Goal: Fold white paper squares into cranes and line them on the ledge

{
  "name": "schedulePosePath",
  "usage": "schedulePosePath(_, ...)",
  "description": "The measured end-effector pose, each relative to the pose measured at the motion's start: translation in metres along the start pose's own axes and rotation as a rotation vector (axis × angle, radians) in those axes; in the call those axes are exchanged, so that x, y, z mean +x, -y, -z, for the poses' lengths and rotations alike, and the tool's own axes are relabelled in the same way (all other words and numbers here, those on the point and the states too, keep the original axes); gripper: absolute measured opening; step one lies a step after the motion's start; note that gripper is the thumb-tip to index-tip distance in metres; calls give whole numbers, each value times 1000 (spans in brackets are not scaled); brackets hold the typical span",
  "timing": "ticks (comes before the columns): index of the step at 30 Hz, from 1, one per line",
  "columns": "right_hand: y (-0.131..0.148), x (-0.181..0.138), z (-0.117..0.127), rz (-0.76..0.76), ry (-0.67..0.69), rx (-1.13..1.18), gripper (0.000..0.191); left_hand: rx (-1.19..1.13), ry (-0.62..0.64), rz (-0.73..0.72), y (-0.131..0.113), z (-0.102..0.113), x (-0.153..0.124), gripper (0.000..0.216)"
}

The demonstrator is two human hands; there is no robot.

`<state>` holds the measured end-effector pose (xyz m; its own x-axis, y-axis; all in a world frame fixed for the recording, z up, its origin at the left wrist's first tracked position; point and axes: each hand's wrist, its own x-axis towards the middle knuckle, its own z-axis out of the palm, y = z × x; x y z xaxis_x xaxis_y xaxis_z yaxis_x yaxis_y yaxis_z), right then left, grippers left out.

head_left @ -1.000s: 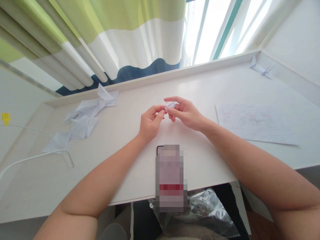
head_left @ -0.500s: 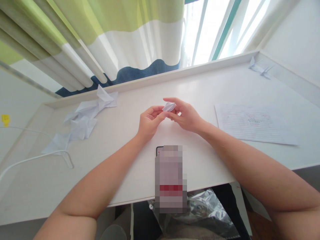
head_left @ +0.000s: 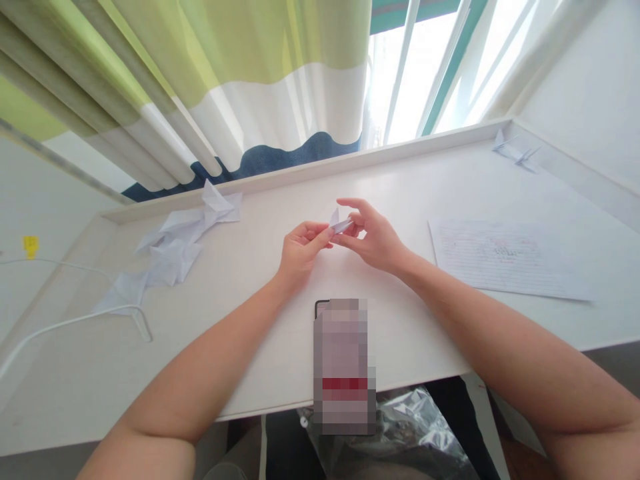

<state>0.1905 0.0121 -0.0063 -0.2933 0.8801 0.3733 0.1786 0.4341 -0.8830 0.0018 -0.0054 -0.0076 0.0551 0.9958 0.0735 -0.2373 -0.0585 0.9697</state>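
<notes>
Above the middle of the white table, a small piece of folded white paper (head_left: 341, 225) is held between both hands. My left hand (head_left: 303, 250) pinches its near-left side between thumb and fingers. On the other side, my right hand (head_left: 377, 237) grips the right end with the thumb below, while the index finger sticks out above the paper. A pointed flap stands up from the fold. Where the right fingertips meet the paper is partly hidden.
Several folded white papers (head_left: 180, 243) lie at the left, near a white bent rod (head_left: 90, 312). A written sheet (head_left: 505, 260) lies at right; small paper folds (head_left: 515, 152) sit in the far corner. A pixelated phone (head_left: 343, 360) lies at the front edge.
The folded paper has turned in my fingers, and a pointed flap now stands up from it. My right hand has opened slightly around it. The whole view has shifted a little.
</notes>
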Motion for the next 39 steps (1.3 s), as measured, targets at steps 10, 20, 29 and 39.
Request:
schedulePosePath(10, -6, 3, -8, -53, -26, 236, 43, 67, -68, -151, 5, -1, -1, 28)
schedulePosePath(20, 0, 2, -9, -52, -37, 195, 32, 207, -54, -304, 10, 1, -2, 37)
schedulePosePath(29, 6, 0, -8, -51, -15, 176, 22, 151, -35, -299, 6, -2, -4, 42)
schedulePosePath(39, 14, 2, -8, -135, 19, 364, 20, 209, -44, -409, 10, -1, -6, 27)
